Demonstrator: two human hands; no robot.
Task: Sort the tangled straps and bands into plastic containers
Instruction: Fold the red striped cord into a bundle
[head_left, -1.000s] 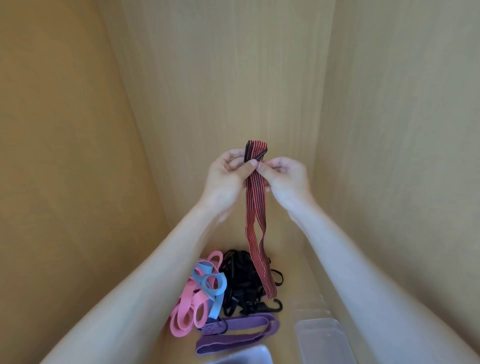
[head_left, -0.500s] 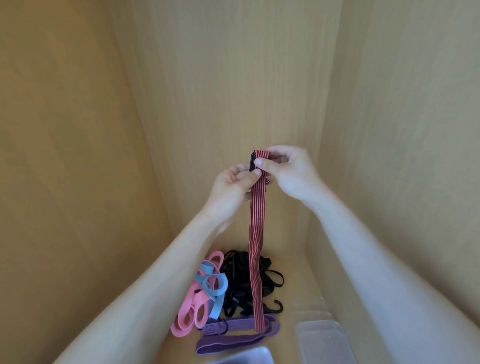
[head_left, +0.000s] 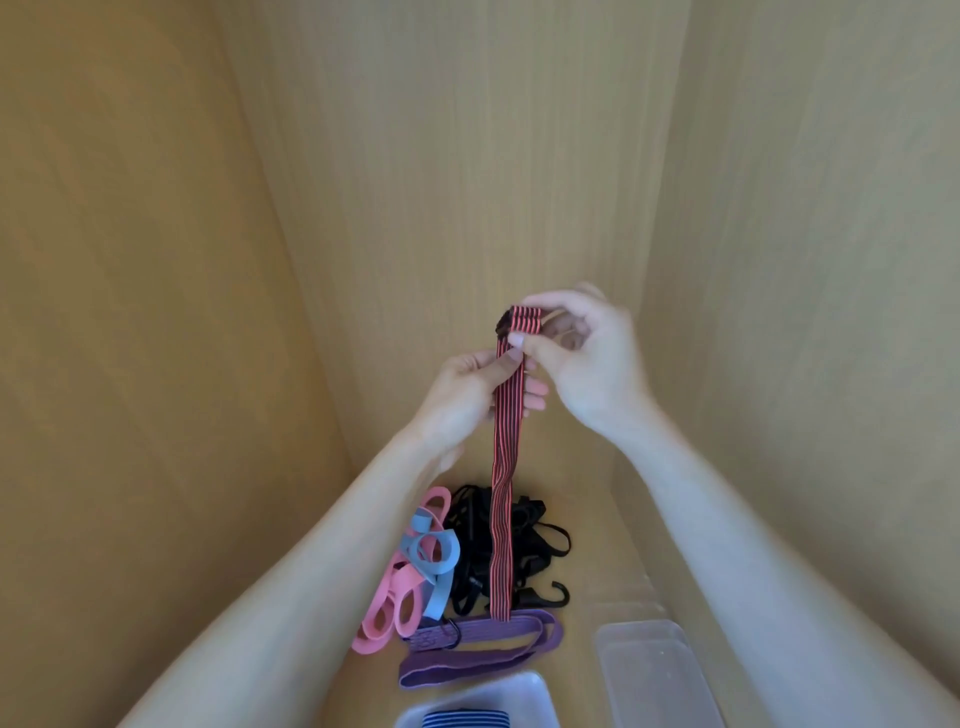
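Nearest me are two plastic containers. The white container holds one blue-striped band, and the clear container lies to its right. Beyond them on the wooden floor lie one purple strap, overlapping pink bands whose number I cannot tell, one light-blue band and a black tangle with hooks, too knotted to count.

Above the pile, my left hand pinches the red-and-black striped strap between thumb and fingers. Just above it, my right hand grips the strap's folded top, fingers curled. The strap hangs straight down and hides part of the black tangle. Its lower end appears over the purple strap; I cannot tell if they touch. Wooden walls close the background.
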